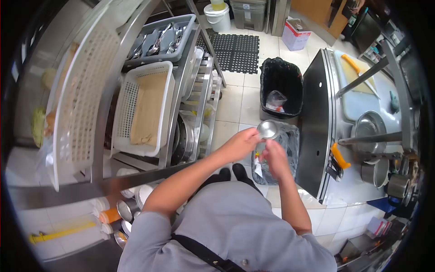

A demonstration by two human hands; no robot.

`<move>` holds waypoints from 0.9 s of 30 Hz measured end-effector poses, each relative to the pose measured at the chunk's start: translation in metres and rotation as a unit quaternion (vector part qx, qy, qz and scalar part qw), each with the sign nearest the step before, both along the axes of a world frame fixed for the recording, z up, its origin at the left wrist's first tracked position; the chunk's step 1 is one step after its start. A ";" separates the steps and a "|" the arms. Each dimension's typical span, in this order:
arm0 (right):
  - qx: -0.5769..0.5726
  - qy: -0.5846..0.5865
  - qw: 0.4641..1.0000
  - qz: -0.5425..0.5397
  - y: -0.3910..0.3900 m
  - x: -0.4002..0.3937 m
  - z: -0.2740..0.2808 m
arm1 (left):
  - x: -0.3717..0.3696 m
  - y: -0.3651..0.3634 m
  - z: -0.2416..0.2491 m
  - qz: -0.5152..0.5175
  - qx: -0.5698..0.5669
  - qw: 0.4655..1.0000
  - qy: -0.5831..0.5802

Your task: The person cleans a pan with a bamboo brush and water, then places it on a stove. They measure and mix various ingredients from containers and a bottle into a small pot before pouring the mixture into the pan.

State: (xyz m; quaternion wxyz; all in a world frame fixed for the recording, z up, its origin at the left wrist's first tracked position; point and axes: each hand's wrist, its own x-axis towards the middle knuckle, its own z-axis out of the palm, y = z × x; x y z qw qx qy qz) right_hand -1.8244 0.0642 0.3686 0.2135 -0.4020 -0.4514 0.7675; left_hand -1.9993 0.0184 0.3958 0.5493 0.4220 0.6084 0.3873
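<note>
A small round metal bowl [268,128] is held up in front of my body, over the bins. My left hand [245,143] is closed on its left edge. Just below the bowl, my right hand [274,157] has its fingers curled together, with the fingertips close to the lower rim. Whether they touch the rim or pinch something small is not clear. Under my hands stands a bin with a clear plastic liner [289,141] and some waste inside. Beyond it is a bin lined with a black bag [267,75], with a crumpled plastic bag in it.
On the left, a metal rack carries a white perforated basket [164,109] and a grey cutlery tray [186,22]. To the right, a steel counter [333,181] holds a cutting board [349,106], an orange-handled knife [351,62] and several metal pots. A black mat [233,52] lies on the floor ahead.
</note>
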 end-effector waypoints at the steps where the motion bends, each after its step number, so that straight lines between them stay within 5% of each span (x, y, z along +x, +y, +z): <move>1: -0.089 0.096 0.987 -0.093 0.006 -0.003 -0.010 | -0.001 0.024 0.004 -0.053 0.009 0.998 0.038; 3: -0.142 0.183 0.965 -0.122 0.034 -0.017 -0.003 | 0.004 0.067 0.030 -0.063 0.006 0.998 0.008; 8: -0.174 0.306 0.900 -0.256 0.101 -0.056 -0.012 | -0.016 0.160 0.018 -0.240 0.159 0.897 0.335; 12: -0.212 0.328 0.889 -0.237 0.163 -0.108 0.004 | -0.070 0.213 0.067 -0.324 0.067 0.854 0.401; 21: -0.254 0.280 0.915 -0.137 0.281 -0.214 -0.034 | -0.185 0.260 0.059 -0.210 0.047 0.876 0.432; 22: -0.249 0.250 0.912 -0.209 0.286 -0.233 -0.027 | -0.200 0.259 0.059 -0.200 0.038 0.876 0.438; 27: -0.256 0.220 0.930 -0.143 0.344 -0.253 -0.088 | -0.286 0.254 0.084 -0.005 0.184 0.835 0.518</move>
